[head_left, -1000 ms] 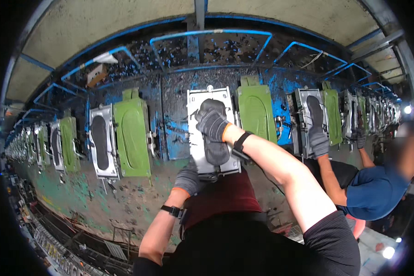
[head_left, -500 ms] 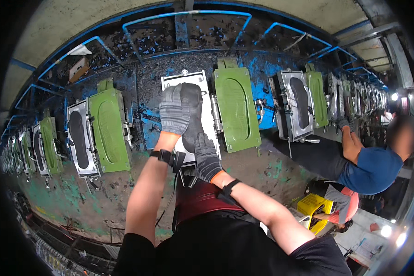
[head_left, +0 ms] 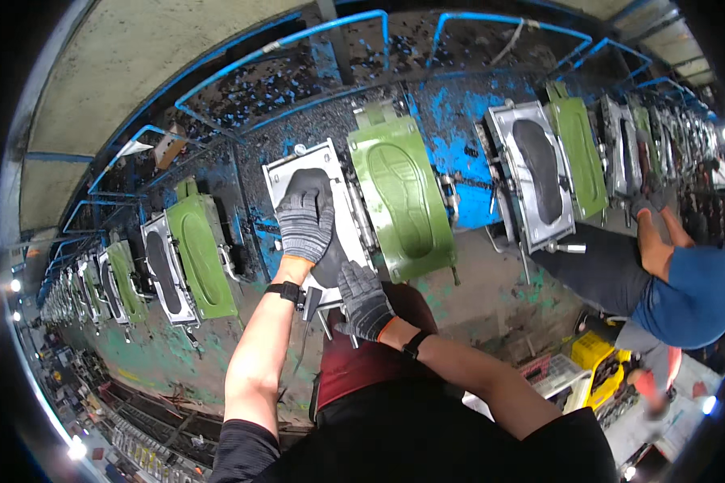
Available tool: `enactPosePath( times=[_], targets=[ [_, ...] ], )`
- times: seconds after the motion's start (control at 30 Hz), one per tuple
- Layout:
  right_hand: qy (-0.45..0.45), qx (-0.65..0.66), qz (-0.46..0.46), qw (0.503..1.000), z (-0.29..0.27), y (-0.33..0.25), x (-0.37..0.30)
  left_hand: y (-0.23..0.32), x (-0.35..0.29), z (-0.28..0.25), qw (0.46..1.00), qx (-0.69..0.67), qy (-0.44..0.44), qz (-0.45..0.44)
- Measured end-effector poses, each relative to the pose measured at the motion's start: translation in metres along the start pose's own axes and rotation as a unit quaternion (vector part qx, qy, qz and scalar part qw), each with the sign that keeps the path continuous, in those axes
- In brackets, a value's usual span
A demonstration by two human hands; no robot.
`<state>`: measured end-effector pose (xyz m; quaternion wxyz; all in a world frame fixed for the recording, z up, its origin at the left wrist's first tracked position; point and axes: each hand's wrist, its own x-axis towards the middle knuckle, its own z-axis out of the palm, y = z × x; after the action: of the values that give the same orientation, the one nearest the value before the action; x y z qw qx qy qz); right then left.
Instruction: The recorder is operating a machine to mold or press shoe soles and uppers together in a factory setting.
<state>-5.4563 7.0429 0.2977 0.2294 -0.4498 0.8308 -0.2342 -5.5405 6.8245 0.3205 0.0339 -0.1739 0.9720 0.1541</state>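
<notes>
Right hand [head_left: 366,303] slid down silver mould [head_left: 345,224], thumb splayed; left hand [head_left: 304,228] palm-down on sole [head_left: 327,271], fingers spread.

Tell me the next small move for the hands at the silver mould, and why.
Probably press the lower end of the black sole flat with the right hand: its fingers are already at that end, while the left hand lies over the upper part, and the green lid beside the silver mould is open.

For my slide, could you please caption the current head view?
Gloved hands at a dark sole-shaped piece on a silver plate, beside a green plate.
</notes>
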Motion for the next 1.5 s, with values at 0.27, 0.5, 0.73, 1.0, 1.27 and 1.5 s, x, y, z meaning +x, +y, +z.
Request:
enactPosePath(
  times=[0.27,0.5,0.73,1.0,1.27,1.5],
  targets=[
    [0.029,0.022,-0.025,0.999,0.000,-0.008,0.007,-0.026,0.022,0.006,0.989,0.004,0.085,0.117],
    [0.042,-0.026,-0.026,0.998,-0.013,-0.008,0.042,-0.098,-0.002,0.018,0.973,-0.150,0.124,0.126],
    [0.087,-0.054,-0.087,0.991,-0.026,-0.015,0.062,-0.114,-0.115,0.002,0.948,-0.110,-0.036,0.297],
    [0.184,-0.012,-0.094,0.978,0.005,-0.004,0.077,-0.102,-0.137,0.046,0.978,-0.068,0.071,0.183],
    [0.148,0.495,0.243,0.821,0.031,-0.002,0.077,-0.052,-0.138,0.071,0.709,-0.637,0.085,-0.291],
    [0.057,0.304,0.011,0.951,-0.007,-0.009,0.042,-0.077,-0.150,0.053,0.724,-0.609,-0.027,-0.322]
  ],
)
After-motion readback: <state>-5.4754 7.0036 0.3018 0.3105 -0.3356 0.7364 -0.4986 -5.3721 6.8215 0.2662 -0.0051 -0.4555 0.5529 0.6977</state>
